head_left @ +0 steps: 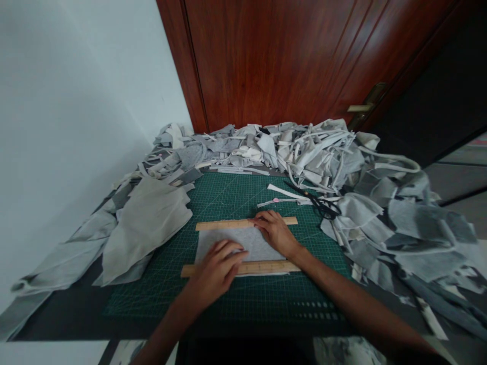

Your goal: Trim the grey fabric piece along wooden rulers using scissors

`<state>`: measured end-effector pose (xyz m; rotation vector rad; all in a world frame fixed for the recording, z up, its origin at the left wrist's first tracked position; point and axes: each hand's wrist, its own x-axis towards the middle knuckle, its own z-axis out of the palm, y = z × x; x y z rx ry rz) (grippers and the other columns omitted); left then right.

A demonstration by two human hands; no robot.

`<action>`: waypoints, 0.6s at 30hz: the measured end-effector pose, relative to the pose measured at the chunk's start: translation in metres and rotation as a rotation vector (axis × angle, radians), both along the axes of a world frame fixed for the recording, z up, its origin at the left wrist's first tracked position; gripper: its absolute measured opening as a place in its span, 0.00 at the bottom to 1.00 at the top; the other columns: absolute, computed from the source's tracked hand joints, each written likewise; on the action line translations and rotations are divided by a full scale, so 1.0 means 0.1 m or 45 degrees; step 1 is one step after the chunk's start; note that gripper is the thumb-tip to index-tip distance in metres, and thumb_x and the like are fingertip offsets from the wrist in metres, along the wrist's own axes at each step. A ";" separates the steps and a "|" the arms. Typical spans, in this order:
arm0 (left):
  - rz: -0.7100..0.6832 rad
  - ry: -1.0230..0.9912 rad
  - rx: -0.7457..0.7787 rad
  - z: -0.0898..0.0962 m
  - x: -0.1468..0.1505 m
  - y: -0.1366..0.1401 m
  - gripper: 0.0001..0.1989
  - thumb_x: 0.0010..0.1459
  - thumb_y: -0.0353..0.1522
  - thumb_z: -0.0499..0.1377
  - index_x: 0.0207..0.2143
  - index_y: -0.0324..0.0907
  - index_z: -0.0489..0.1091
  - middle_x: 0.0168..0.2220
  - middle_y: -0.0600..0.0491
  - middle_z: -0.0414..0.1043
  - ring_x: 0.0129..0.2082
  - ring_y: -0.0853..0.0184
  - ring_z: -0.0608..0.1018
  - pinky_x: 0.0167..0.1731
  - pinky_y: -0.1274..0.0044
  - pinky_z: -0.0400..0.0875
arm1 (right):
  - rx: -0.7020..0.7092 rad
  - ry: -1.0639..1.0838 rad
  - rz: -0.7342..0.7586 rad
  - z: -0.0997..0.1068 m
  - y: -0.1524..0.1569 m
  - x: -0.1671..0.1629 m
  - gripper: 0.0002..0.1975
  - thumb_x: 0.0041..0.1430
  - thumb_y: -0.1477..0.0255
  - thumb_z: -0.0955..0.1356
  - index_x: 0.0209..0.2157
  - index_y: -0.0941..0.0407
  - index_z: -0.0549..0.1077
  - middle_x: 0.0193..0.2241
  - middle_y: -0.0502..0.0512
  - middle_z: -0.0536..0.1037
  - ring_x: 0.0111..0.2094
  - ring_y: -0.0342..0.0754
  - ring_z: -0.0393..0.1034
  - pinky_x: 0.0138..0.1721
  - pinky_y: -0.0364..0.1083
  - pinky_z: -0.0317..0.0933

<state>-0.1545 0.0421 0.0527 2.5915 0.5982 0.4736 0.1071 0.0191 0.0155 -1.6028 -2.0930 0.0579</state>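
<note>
A grey piece of fabric (249, 243) lies flat on the green cutting mat (232, 195), with one wooden ruler (224, 224) along its far edge and a second wooden ruler (262, 267) across its near edge. My left hand (216, 266) rests over the near ruler and the fabric, its fingers loosely bent and a little apart. At the far ruler, my right hand (277, 234) has its fingertips pressed together on the ruler's edge; its forearm passes over the right end of the near ruler. What lies beneath my left palm is hidden.
Black scissors (321, 203) lie at the mat's right, near thin fabric strips (283, 191) and a small pink item (276, 200). Heaped grey and white scraps (315, 149) line the back and right. A large pale fabric piece (146, 223) covers the mat's left edge. Behind stands a brown door (266, 61).
</note>
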 end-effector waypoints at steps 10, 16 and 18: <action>-0.057 0.082 0.065 -0.12 0.10 1.10 0.14 0.72 0.33 0.52 0.54 0.43 0.74 0.48 0.50 0.72 0.51 0.61 0.71 0.55 0.67 0.67 | 0.006 0.028 -0.002 0.01 0.01 0.01 0.16 0.72 0.74 0.64 0.55 0.52 0.78 0.48 0.59 0.77 0.50 0.53 0.66 0.50 0.54 0.63; -0.038 -0.005 0.003 -0.23 0.03 1.10 0.15 0.72 0.33 0.53 0.55 0.43 0.75 0.47 0.50 0.72 0.50 0.62 0.71 0.56 0.69 0.67 | 0.011 0.042 -0.011 -0.01 0.01 0.01 0.15 0.72 0.73 0.64 0.55 0.53 0.77 0.48 0.59 0.77 0.49 0.54 0.66 0.50 0.54 0.62; -0.037 -0.033 0.000 -0.27 0.01 1.12 0.15 0.72 0.33 0.53 0.54 0.43 0.75 0.47 0.50 0.73 0.50 0.62 0.71 0.55 0.69 0.67 | 0.026 0.041 -0.053 -0.01 0.00 0.00 0.14 0.72 0.72 0.64 0.53 0.53 0.78 0.48 0.59 0.77 0.48 0.54 0.67 0.49 0.54 0.62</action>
